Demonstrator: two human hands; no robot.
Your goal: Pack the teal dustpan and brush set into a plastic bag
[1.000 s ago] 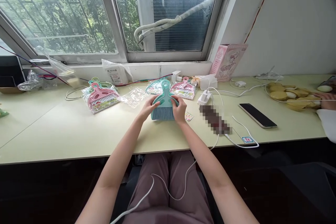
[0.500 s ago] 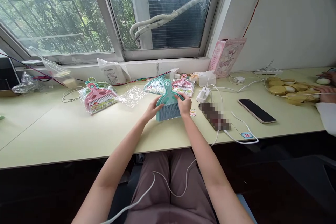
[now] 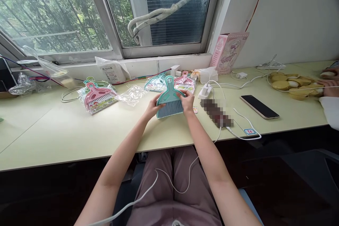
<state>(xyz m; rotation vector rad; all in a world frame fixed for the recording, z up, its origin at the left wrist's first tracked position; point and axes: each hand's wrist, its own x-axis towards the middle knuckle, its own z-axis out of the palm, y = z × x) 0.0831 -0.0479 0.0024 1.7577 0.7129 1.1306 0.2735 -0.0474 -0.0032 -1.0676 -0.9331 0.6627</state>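
Note:
A teal brush and dustpan set (image 3: pixel 170 97) is upright between my two hands, its grey-blue bristles facing me. My left hand (image 3: pixel 153 107) grips its left edge, and my right hand (image 3: pixel 187 101) grips its right edge. Behind it on the table lie a wrapped teal set (image 3: pixel 155 82) and a wrapped pink set (image 3: pixel 184 84). Further left, wrapped pink and green sets (image 3: pixel 99 99) lie together, with a crumpled clear wrapper (image 3: pixel 132 95) beside them. A small colourful card (image 3: pixel 195 109) shows just right of my right hand.
To the right are a pixelated phone (image 3: pixel 216 113) on a cable, a white charger (image 3: pixel 204 91) and a black phone (image 3: pixel 259 106). A pink box (image 3: pixel 229 53) stands by the wall. Another person's hand (image 3: pixel 329 87) is near yellow round items (image 3: pixel 288 84) at far right.
The view has shifted slightly. Both hands keep hold of the teal set, which looks tilted a little differently, its bristle side now slightly higher in view. The other person's hands have moved slightly.

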